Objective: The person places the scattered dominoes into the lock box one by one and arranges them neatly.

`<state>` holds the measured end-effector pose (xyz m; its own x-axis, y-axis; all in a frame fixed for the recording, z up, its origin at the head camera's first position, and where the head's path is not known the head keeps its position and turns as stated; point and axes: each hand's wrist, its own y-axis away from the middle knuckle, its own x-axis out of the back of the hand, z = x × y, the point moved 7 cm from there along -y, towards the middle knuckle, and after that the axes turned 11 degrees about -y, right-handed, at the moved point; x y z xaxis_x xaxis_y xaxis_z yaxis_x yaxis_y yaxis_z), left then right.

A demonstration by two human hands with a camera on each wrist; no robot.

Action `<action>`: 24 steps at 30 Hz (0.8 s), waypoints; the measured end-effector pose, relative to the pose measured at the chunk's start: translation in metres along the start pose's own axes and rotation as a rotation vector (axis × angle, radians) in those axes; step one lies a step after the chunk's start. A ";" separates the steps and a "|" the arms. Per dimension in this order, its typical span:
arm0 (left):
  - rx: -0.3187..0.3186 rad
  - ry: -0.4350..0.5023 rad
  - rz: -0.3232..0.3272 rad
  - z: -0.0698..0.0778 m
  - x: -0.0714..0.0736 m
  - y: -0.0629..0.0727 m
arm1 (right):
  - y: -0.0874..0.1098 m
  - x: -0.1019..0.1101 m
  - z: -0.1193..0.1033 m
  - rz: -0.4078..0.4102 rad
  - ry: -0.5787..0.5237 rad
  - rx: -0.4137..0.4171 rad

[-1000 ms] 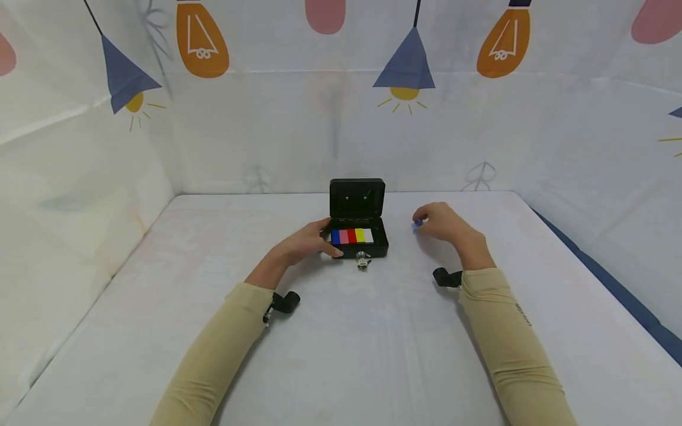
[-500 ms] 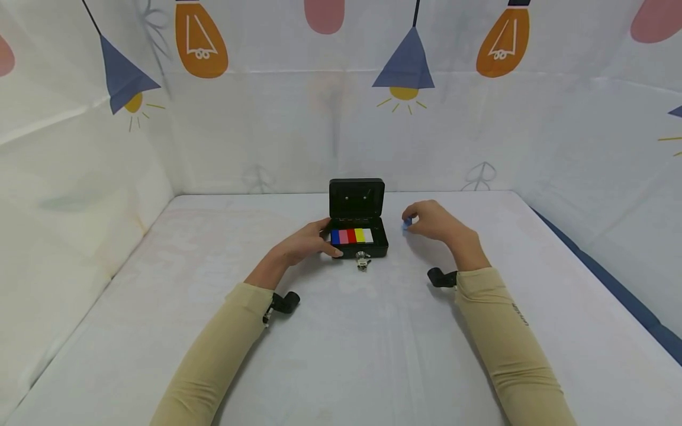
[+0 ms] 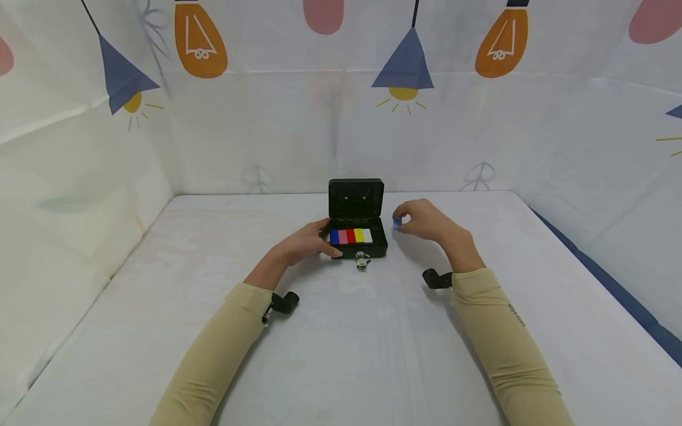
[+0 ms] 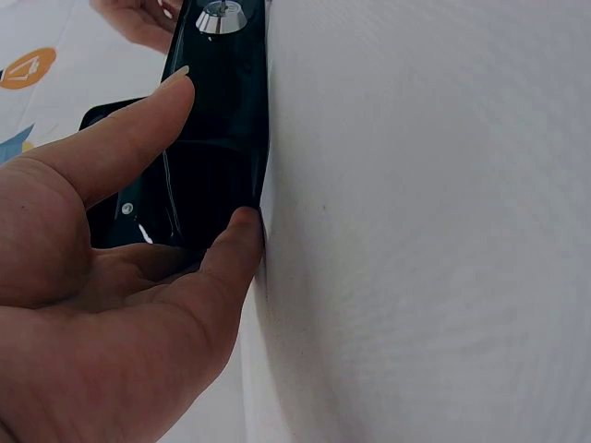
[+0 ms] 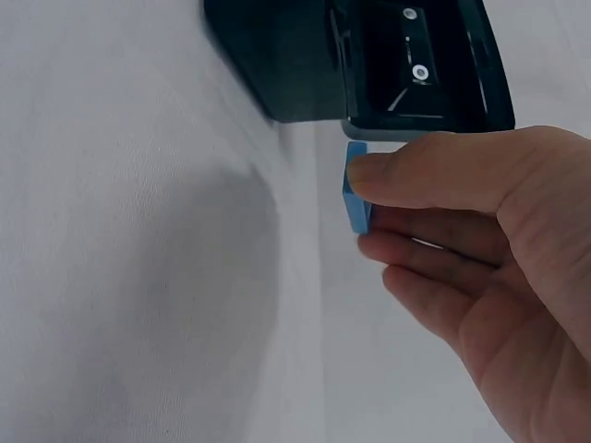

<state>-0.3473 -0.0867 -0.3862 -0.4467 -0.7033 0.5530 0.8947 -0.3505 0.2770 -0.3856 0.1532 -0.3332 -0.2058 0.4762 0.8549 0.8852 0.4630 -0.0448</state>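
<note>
A small black cash box (image 3: 379, 251) stands with its lid (image 3: 356, 198) raised at the far middle of the table. Inside lies a row of coloured blocks (image 3: 350, 236): blue, pink, red, yellow and white. My left hand (image 3: 303, 244) holds the box's left end, the thumb along its front wall in the left wrist view. Just right of the box, my right hand (image 3: 428, 222) pinches a light blue block (image 5: 357, 214) between thumb and fingers. In the right wrist view that block is above the tabletop, close to the box's side.
Keys (image 3: 362, 264) hang from the lock on the box's front. A white cloth covers the table (image 3: 341, 349), and white printed curtains (image 3: 277, 130) rise behind it and at both sides. Each wrist wears a small black camera (image 3: 438, 278).
My right hand has moved left with the light blue block, from well right of the box to near its right side. The left hand and the box have stayed put.
</note>
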 end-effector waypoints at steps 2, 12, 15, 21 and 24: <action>0.003 -0.001 0.002 -0.001 0.000 0.000 | 0.000 0.000 -0.004 -0.001 -0.004 0.007; -0.010 -0.012 0.004 -0.001 0.000 -0.001 | -0.001 -0.001 -0.020 0.001 -0.031 0.063; -0.005 -0.009 0.005 -0.001 0.001 -0.001 | -0.002 -0.003 -0.024 -0.004 -0.032 0.073; -0.003 -0.004 0.003 -0.001 0.001 0.000 | -0.003 -0.010 -0.033 -0.020 -0.053 0.065; -0.009 0.000 -0.001 -0.001 0.001 0.000 | -0.003 -0.014 -0.037 -0.032 -0.059 0.047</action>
<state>-0.3478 -0.0876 -0.3867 -0.4474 -0.7030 0.5528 0.8943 -0.3565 0.2704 -0.3696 0.1170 -0.3261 -0.2593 0.5031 0.8244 0.8574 0.5128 -0.0433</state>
